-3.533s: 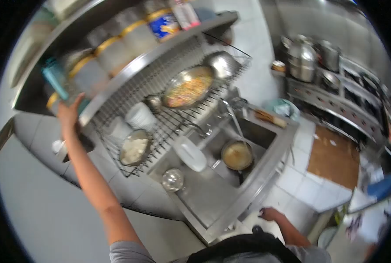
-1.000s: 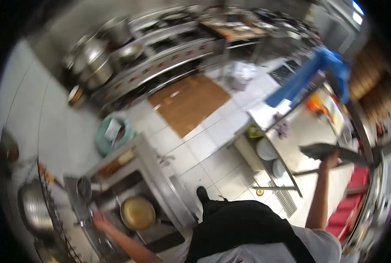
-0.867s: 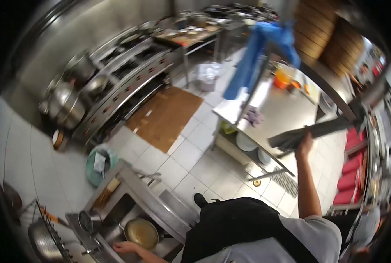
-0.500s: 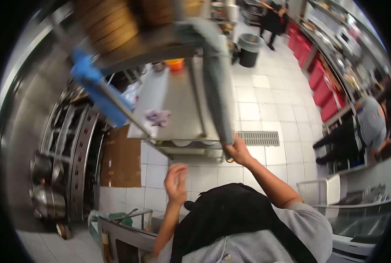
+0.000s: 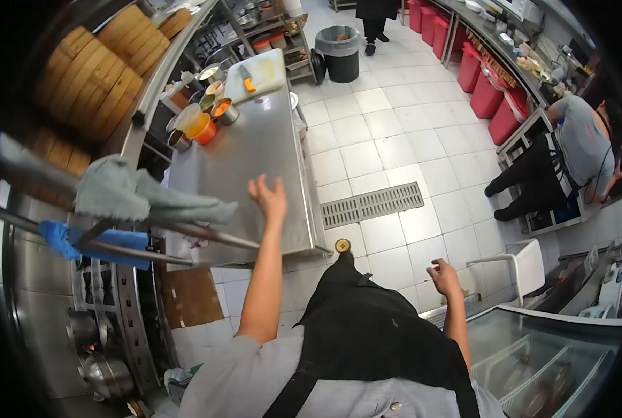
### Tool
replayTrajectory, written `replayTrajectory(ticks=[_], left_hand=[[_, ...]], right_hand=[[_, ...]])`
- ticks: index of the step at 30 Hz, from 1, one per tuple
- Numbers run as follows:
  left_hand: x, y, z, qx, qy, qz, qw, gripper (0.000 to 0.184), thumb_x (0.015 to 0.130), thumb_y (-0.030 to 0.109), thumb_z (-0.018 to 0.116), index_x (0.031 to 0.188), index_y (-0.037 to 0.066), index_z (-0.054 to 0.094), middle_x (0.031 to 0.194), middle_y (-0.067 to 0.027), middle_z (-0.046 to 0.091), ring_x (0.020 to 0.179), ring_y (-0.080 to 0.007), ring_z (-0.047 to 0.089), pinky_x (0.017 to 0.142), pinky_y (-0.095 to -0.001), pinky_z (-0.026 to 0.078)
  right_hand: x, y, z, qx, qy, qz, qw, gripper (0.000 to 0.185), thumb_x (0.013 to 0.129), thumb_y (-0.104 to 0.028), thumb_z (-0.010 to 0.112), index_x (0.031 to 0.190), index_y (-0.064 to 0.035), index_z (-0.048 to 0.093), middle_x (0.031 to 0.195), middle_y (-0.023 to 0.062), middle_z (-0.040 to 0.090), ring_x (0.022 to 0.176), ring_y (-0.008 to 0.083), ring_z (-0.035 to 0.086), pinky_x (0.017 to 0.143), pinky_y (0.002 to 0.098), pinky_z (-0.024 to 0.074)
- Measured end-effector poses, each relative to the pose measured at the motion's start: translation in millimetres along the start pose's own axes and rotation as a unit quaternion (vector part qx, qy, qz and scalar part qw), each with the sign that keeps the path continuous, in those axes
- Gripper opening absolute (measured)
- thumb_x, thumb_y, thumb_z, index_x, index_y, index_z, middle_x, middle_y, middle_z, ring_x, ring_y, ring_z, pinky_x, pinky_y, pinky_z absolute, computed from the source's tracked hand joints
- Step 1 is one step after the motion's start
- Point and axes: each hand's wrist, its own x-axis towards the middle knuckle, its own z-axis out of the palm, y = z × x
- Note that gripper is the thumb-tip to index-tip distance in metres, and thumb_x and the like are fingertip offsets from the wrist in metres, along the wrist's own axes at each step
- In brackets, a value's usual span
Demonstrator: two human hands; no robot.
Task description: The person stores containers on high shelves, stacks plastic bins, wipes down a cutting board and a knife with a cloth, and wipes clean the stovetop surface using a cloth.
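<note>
Reaching forward over the counter point(image 5: 251, 143), the person's left hand point(image 5: 267, 200) is empty, fingers spread, arm slightly bent. The grey cloth point(image 5: 133, 194) lies across the metal rail point(image 5: 220, 235), near that hand but apart. The right hand point(image 5: 446, 278) hangs above the floor point(image 5: 387, 226), fingers loosely curled around nothing.

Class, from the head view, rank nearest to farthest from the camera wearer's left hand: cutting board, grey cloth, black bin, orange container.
1. Grey cloth, left of the left hand.
2. Orange container, on the steel table's left side.
3. Cutting board, at the table's far end.
4. Black bin, beyond the table, slightly right.
</note>
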Motion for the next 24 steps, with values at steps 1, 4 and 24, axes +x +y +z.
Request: replayTrajectory(ticks=[1, 4, 24], left_hand=[[17, -29, 11, 0.033, 0.032, -0.042, 0.998, 0.058, 0.089, 0.030, 0.068, 0.135, 0.000, 0.047, 0.150, -0.0313, 0.025, 0.138, -0.0466, 0.027, 0.113, -0.0534, 0.027], [56, -62, 15, 0.100, 0.148, -0.168, 0.969, 0.058, 0.090, 0.033, 0.066, 0.134, -0.001, 0.048, 0.150, -0.0316, 0.024, 0.138, -0.0472, 0.027, 0.112, -0.0556, 0.026], [135, -334, -113, 0.510, 0.184, -0.563, 0.624, 0.045, 0.086, 0.047, 0.052, 0.116, 0.017, 0.067, 0.128, -0.0257, 0.050, 0.116, -0.0381, 0.050, 0.086, -0.0533, 0.042]], right_hand=[[7, 3, -1, -0.013, 0.001, 0.008, 1.000, 0.040, 0.087, -0.028, 0.070, 0.116, -0.0006, 0.063, 0.097, 0.0226, 0.071, 0.091, 0.0358, 0.069, 0.082, 0.0418, 0.0544], [41, 0, 12, -0.017, -0.065, -0.008, 0.998, 0.045, 0.085, -0.032, 0.071, 0.117, -0.0008, 0.063, 0.096, 0.0217, 0.071, 0.092, 0.0358, 0.069, 0.082, 0.0426, 0.0542], [314, -140, -80, -0.088, -0.212, 0.028, 0.973, 0.042, 0.090, -0.029, 0.067, 0.120, 0.0008, 0.061, 0.101, 0.0189, 0.072, 0.094, 0.0279, 0.069, 0.083, 0.0357, 0.0541]])
